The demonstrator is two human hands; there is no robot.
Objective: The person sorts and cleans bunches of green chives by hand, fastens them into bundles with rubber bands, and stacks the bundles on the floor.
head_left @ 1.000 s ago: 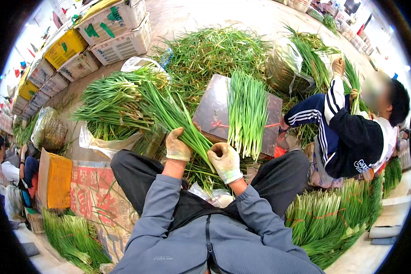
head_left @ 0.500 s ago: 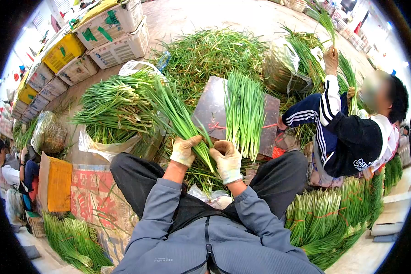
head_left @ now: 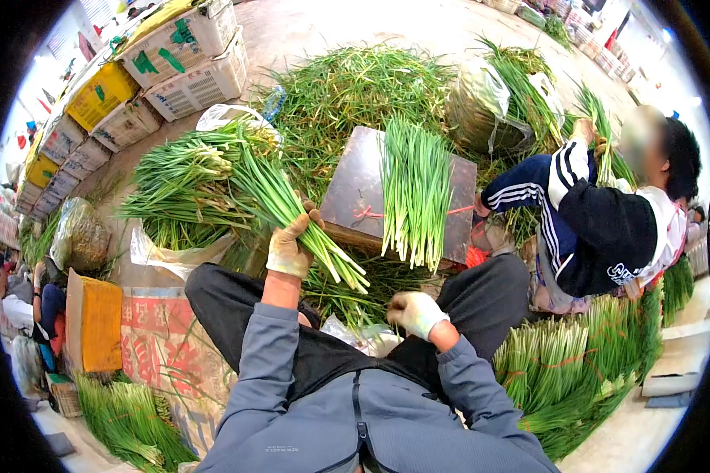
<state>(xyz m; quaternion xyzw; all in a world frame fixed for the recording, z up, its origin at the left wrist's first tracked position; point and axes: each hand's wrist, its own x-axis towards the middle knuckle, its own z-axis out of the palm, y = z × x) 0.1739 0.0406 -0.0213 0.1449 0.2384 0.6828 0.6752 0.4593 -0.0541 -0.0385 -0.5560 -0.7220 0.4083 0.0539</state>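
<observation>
My left hand (head_left: 290, 246), in a soiled glove, is closed round a bunch of garlic chives (head_left: 331, 256), pale cut ends pointing down and right. My right hand (head_left: 418, 314), gloved too, is low by my right thigh with its fingers curled in. Whatever is between those fingertips, if anything, is too small to make out. In front, a thicker bunch of garlic chives (head_left: 418, 193) lies on a dark board (head_left: 359, 177), over a red tie (head_left: 367, 213). Left of my left hand is a big heap of unsorted chives (head_left: 185, 169).
Loose leaves form a broad pile (head_left: 355, 91) behind the board. A co-worker (head_left: 607, 213) sits at the right, holding chives. Tied bundles (head_left: 560, 355) stand below them. Stacked crates (head_left: 193, 75) line the upper left. A flattened carton (head_left: 166, 331) lies on the left floor.
My right hand has left the bunch and moved down and right, its fingers curled. My left hand still grips the chives, a little higher and farther left. The co-worker's raised hand has dropped.
</observation>
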